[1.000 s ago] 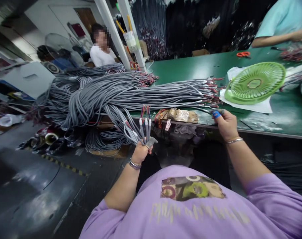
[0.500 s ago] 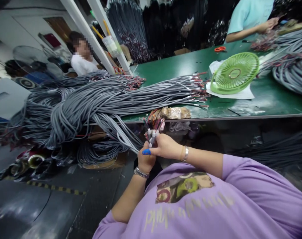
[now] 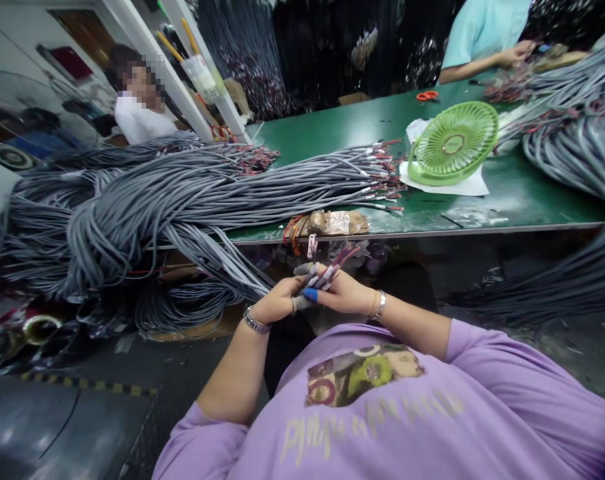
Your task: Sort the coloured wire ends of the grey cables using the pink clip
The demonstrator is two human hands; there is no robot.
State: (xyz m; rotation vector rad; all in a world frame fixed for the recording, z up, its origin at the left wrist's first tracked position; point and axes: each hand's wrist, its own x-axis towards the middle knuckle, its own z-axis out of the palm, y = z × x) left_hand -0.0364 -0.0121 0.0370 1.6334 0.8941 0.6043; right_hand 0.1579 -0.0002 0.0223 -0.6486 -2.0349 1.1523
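In front of my body, just below the table edge, both hands meet at the ends of a bunch of grey cables (image 3: pixel 240 267). My left hand (image 3: pixel 276 300), with a watch at the wrist, is closed round the cables, its fingertips grey-covered. My right hand (image 3: pixel 351 292) is closed on the same cables near their ends. Blue tape wraps its thumb. Thin red and dark wire ends (image 3: pixel 343 255) stick out up and to the right, past white sleeves on the cables. A small white connector (image 3: pixel 312 247) stands up above the fingers.
A large pile of grey cables (image 3: pixel 207 193) lies on the green table (image 3: pixel 312 127). A taped brown block (image 3: pixel 338 222) sits at its edge. Beyond are a green fan (image 3: pixel 455 143) and orange scissors (image 3: pixel 427 96). A co-worker's hands (image 3: pixel 516 53) work at the far right; another person (image 3: pixel 137 100) is at left.
The wire ends have tipped from pointing up to leaning right. My left hand has moved left and turned flatter, and the right hand has moved slightly right. The view has shifted slightly.
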